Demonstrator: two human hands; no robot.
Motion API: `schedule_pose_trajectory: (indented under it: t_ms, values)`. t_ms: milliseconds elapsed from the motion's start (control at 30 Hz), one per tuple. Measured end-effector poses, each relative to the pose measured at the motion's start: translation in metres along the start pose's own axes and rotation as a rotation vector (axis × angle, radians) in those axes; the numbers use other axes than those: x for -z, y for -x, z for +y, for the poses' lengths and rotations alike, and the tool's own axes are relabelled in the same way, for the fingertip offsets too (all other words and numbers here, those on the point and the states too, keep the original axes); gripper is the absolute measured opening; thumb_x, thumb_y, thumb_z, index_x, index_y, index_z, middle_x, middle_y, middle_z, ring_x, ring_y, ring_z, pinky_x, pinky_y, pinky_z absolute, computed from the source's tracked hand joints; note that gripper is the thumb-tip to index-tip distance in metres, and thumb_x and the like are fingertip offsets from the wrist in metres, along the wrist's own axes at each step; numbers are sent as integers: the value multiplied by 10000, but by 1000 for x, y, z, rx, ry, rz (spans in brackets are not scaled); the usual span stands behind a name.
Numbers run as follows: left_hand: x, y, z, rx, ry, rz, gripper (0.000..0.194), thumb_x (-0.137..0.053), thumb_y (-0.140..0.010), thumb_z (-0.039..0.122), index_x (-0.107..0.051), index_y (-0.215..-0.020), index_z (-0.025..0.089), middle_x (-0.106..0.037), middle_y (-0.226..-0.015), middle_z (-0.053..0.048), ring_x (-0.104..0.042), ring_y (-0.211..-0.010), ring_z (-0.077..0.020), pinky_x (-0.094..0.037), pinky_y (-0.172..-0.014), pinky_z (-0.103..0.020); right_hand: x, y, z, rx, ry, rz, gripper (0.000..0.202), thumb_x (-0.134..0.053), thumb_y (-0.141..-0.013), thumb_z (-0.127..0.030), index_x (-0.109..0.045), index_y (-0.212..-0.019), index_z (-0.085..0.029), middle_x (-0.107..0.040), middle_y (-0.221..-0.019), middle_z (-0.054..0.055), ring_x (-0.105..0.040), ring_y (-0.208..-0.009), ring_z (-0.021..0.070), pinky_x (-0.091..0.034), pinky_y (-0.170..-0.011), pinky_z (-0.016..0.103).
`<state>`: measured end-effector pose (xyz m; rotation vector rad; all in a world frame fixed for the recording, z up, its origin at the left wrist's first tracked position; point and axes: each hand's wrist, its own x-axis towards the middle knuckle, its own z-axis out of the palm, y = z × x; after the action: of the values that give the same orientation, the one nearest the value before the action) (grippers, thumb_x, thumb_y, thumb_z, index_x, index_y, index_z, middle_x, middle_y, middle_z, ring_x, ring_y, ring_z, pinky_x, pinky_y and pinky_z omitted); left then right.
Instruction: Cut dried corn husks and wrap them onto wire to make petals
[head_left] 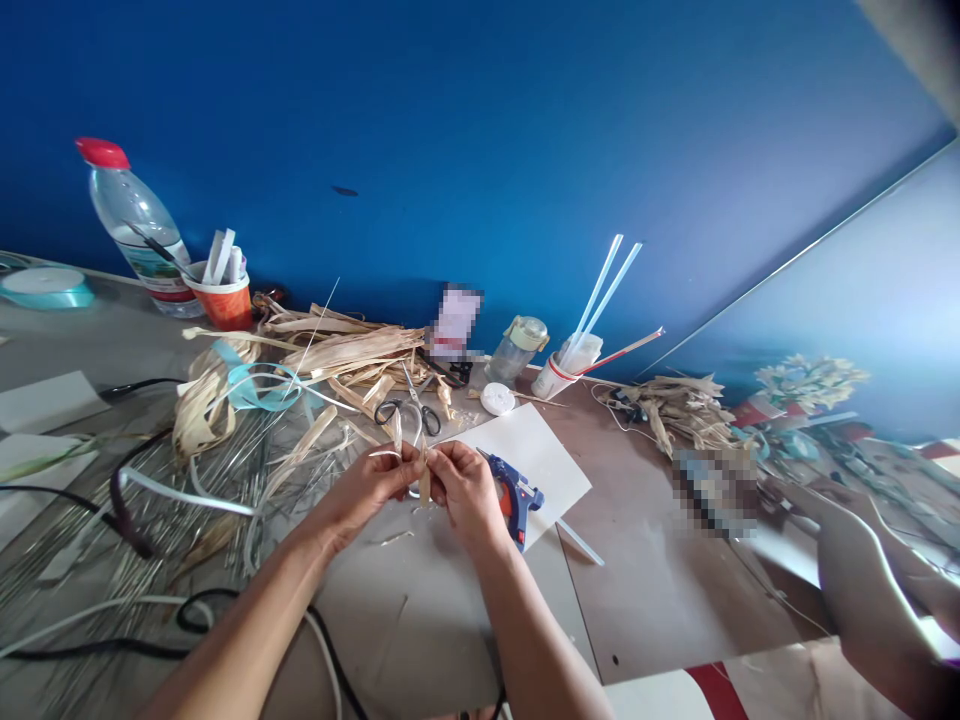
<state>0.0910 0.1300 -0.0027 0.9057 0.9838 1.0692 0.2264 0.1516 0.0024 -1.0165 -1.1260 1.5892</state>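
Note:
My left hand (381,484) and my right hand (461,485) meet over the table, fingertips nearly touching. Both pinch a small piece of pale dried husk (424,484) between them. Just beyond the hands lie black-handled scissors (409,405). A blue glue gun (517,500) rests right of my right hand, partly on a white sheet (551,455). A pile of dried husks (352,345) lies farther back.
Thin wires (180,510) and cables spread at the left. A bottle (142,230), an orange cup (225,300), a jar (517,350) and a cup with glue sticks (555,378) stand along the wall. At the right are another person's arms (862,560).

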Motion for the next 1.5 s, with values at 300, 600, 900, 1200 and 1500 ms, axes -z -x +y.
schedule_pose_trajectory:
  t_ms: [300, 600, 900, 1200, 1500]
  values:
    - [1, -3, -1, 49, 175, -3, 230, -707, -707, 330, -573, -661, 149, -531, -564, 25, -420, -538, -96, -299, -545, -242, 4, 1, -6, -78, -127, -51, 242, -709, -682, -361, -560, -703, -172, -557, -591, -40, -419, -429, 58, -281, -441, 202]
    - [1, -1, 1, 66, 159, -33, 222, -721, -687, 320, -579, -660, 151, -571, -570, 13, -470, -565, -106, -320, -556, -245, 2, 3, -10, -141, -126, -197, 234, -750, -624, -289, -551, -652, -170, -505, -481, -58, -398, -440, 66, -263, -465, 211]
    - [3, 2, 2, 81, 215, -70, 245, -736, -683, 351, -607, -685, 143, -549, -584, 19, -459, -565, -100, -327, -555, -244, 6, 4, -15, -204, -144, -234, 204, -717, -597, -260, -536, -611, -167, -484, -474, -59, -355, -433, 59, -236, -464, 210]
    - [-1, 1, 5, 58, 199, -32, 247, -738, -670, 341, -582, -677, 149, -531, -599, 22, -468, -572, -108, -331, -556, -242, 5, 2, -8, -208, -125, -203, 128, -697, -577, -213, -583, -604, -163, -483, -475, -57, -338, -439, 62, -241, -457, 207]
    - [-2, 2, 4, 37, 192, -55, 249, -707, -701, 351, -574, -654, 146, -477, -552, 39, -397, -529, -84, -308, -526, -226, 5, 3, -2, -24, 90, -174, 59, -600, -649, -203, -548, -649, -174, -536, -533, -37, -444, -498, 97, -352, -526, 230]
